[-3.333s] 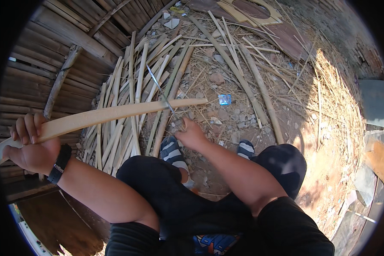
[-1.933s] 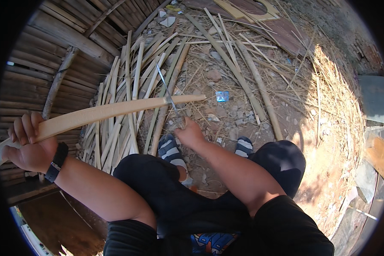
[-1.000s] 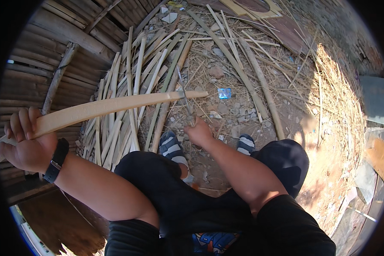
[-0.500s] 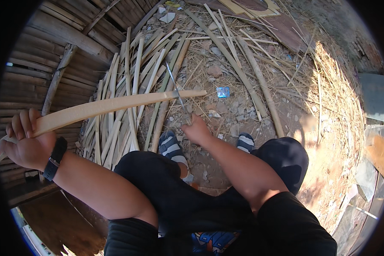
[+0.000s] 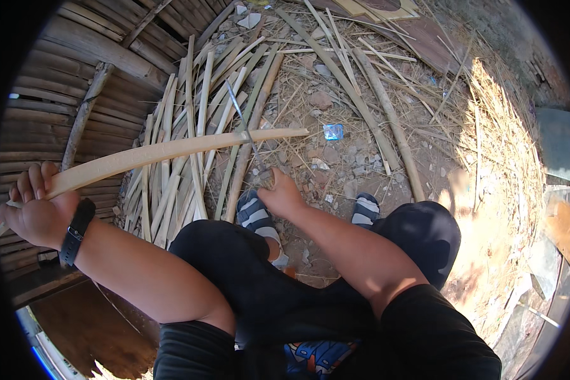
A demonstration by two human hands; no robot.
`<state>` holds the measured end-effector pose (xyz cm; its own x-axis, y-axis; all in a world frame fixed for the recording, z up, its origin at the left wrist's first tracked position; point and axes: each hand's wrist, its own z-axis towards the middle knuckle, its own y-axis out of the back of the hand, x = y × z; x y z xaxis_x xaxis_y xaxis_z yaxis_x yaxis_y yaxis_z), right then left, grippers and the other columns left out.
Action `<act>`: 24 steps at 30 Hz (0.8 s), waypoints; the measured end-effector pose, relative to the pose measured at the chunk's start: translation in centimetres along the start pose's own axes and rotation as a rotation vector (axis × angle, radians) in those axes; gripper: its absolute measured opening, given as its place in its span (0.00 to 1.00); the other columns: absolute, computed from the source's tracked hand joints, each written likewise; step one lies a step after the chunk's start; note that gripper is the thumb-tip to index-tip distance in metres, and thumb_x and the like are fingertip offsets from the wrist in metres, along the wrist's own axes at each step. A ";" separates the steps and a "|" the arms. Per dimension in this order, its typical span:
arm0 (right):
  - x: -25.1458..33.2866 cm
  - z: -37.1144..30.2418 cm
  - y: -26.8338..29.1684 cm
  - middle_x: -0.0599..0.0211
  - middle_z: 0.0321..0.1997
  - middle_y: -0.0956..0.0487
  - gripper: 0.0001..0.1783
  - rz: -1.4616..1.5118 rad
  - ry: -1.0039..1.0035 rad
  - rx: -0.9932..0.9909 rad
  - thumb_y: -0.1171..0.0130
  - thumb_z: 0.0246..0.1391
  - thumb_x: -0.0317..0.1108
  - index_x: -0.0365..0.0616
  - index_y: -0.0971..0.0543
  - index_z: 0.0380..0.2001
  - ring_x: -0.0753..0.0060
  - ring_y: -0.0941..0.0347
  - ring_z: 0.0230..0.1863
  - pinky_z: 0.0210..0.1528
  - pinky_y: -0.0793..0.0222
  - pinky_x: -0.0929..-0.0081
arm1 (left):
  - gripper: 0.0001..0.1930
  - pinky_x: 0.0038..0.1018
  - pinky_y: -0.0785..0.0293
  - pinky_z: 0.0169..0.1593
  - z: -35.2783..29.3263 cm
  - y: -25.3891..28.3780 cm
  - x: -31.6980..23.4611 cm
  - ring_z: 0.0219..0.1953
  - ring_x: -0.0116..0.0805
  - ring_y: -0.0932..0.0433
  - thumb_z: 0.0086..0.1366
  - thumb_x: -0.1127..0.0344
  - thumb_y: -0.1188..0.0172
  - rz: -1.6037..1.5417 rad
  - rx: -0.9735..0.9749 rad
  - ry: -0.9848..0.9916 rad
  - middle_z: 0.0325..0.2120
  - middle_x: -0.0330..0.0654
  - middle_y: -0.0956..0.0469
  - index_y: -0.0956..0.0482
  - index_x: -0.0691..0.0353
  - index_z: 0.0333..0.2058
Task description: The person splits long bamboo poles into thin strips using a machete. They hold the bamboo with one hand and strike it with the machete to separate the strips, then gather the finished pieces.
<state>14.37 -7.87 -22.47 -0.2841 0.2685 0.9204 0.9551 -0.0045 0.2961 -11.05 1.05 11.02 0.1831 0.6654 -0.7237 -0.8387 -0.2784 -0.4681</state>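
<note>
A long pale bamboo strip runs from the left across the view, its narrower tip out over the ground ahead of my feet. My left hand, with a dark watch on the wrist, is closed round its near end. My right hand is closed round the handle of a knife, most of the handle hidden in the fist. The knife's thin blade points up and to the left, and it crosses the strip a short way from the tip, touching it.
Many split bamboo strips lie piled at the left by a slatted bamboo wall. Longer poles lie ahead at the right among straw and stones. A blue wrapper lies near the strip's tip. My sandalled feet are below.
My right hand has drawn the knife left and slightly toward me, so the blade crosses the strip farther from its tip. My left hand keeps its hold, nearly still.
</note>
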 end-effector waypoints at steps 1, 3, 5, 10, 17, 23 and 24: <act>3.0 -0.4 -0.1 0.42 0.32 0.20 0.28 0.025 0.060 0.105 0.38 0.46 0.36 0.33 0.27 0.50 0.46 0.21 0.37 0.43 0.27 0.59 | 0.21 0.21 0.49 0.20 0.2 0.4 -0.2 0.13 0.25 0.48 0.69 0.45 0.55 0.004 0.005 0.005 0.14 0.32 0.45 0.39 0.53 0.25; 4.9 -0.9 0.0 0.42 0.30 0.20 0.29 0.051 0.130 0.221 0.38 0.46 0.36 0.33 0.27 0.51 0.46 0.21 0.34 0.42 0.26 0.59 | 0.22 0.21 0.49 0.20 0.8 1.3 -0.5 0.13 0.25 0.48 0.69 0.43 0.55 0.006 0.030 0.029 0.14 0.32 0.45 0.39 0.53 0.24; 4.8 -1.0 0.0 0.42 0.28 0.20 0.30 0.050 0.166 0.257 0.37 0.46 0.36 0.33 0.28 0.52 0.46 0.21 0.31 0.40 0.26 0.59 | 0.23 0.21 0.49 0.20 0.8 2.2 -0.5 0.13 0.25 0.48 0.69 0.41 0.55 -0.051 0.041 0.048 0.14 0.32 0.45 0.39 0.53 0.24; -4.8 1.3 1.9 0.39 0.36 0.19 0.28 0.046 -0.250 0.014 0.37 0.45 0.36 0.33 0.26 0.49 0.40 0.22 0.42 0.48 0.27 0.56 | 0.25 0.21 0.49 0.19 0.2 3.0 0.4 0.13 0.24 0.47 0.69 0.38 0.56 -0.121 0.037 0.044 0.14 0.31 0.44 0.38 0.52 0.24; 5.3 -1.2 -1.1 0.47 0.34 0.19 0.22 0.182 0.123 0.105 0.40 0.48 0.33 0.32 0.25 0.46 0.58 0.21 0.33 0.43 0.27 0.64 | 0.22 0.21 0.47 0.21 0.8 2.2 -0.9 0.13 0.23 0.44 0.63 0.40 0.48 -0.214 0.301 0.142 0.13 0.30 0.41 0.35 0.51 0.23; 0.5 1.7 3.5 0.39 0.33 0.20 0.28 0.157 -0.193 0.211 0.39 0.44 0.34 0.28 0.27 0.48 0.43 0.21 0.34 0.43 0.26 0.60 | 0.22 0.18 0.46 0.22 1.2 5.7 -0.1 0.10 0.18 0.43 0.48 0.46 0.29 -0.589 0.642 0.263 0.09 0.23 0.39 0.35 0.45 0.18; 2.0 1.5 4.6 0.39 0.34 0.20 0.28 0.225 -0.356 0.277 0.39 0.44 0.35 0.28 0.27 0.48 0.43 0.21 0.35 0.44 0.26 0.60 | 0.21 0.17 0.46 0.22 1.1 6.0 0.1 0.09 0.17 0.43 0.47 0.51 0.27 -0.564 0.576 0.239 0.08 0.21 0.38 0.35 0.44 0.17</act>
<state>18.30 -5.86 -19.64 -0.0686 0.6024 0.7952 0.9894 0.1431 -0.0230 -16.63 0.18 8.74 0.7024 0.4165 -0.5772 -0.7080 0.4924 -0.5062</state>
